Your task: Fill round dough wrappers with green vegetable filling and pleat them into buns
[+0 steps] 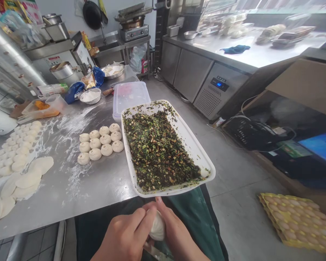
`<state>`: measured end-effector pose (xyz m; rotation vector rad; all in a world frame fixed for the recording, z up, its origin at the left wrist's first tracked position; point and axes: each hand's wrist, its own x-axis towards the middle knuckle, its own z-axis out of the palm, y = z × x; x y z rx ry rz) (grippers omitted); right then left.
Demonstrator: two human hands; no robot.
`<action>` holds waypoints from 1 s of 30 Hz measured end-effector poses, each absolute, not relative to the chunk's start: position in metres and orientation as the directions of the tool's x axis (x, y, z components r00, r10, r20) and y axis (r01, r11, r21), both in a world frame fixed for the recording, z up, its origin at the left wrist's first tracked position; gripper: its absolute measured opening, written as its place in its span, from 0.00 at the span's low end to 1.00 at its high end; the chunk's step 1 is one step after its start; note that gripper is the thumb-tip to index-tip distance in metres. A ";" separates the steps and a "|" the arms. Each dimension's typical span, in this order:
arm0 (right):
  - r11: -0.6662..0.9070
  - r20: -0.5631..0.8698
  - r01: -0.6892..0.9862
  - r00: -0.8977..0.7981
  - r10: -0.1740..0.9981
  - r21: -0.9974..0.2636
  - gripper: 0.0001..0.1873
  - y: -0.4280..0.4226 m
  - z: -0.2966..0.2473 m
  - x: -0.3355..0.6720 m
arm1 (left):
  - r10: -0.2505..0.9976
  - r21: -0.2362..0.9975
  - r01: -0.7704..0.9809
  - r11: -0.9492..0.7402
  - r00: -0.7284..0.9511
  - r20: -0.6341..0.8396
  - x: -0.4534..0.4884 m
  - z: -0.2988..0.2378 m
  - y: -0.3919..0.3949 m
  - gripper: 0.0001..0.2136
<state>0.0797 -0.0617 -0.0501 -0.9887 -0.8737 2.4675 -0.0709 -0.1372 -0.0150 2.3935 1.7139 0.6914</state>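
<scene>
Low in the head view, my left hand (127,233) and my right hand (176,233) are closed together around a white dough bun (157,227), fingers pinching its top. A thin utensil handle (154,252) shows just under my hands. Right above them stands a white rectangular tray (210,165) full of chopped green filling (159,148), its near end hanging over the steel table's edge. Several finished pleated buns (101,144) lie in rows on the floured table (97,185) to the left of the tray.
Flat dough wrappers (28,179) and small dough pieces (19,145) cover the table's left side. A lidded plastic box (129,94), bowls and bags stand behind the tray. A tray of eggs (299,221) lies on the floor at right. Steel counters line the far side.
</scene>
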 end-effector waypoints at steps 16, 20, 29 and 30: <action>-0.756 -0.530 -0.041 -0.688 0.496 -0.654 0.31 -0.060 -0.052 0.081 | 0.909 0.323 0.877 -0.355 0.242 0.339 -0.073 -0.004 -0.138 0.14; -0.788 -0.513 -0.020 -0.748 0.420 -0.616 0.31 -0.059 -0.052 0.083 | 0.907 0.326 0.872 -0.365 0.255 0.334 -0.075 -0.004 -0.140 0.14; -0.765 -0.517 -0.017 -0.727 0.451 -0.643 0.32 -0.060 -0.056 0.082 | 0.904 0.276 0.890 -0.362 0.262 0.339 -0.074 0.001 -0.144 0.16; -0.774 -0.517 -0.019 -0.734 0.441 -0.633 0.31 -0.061 -0.056 0.082 | 0.914 0.285 0.901 -0.328 0.226 0.338 -0.074 0.002 -0.144 0.14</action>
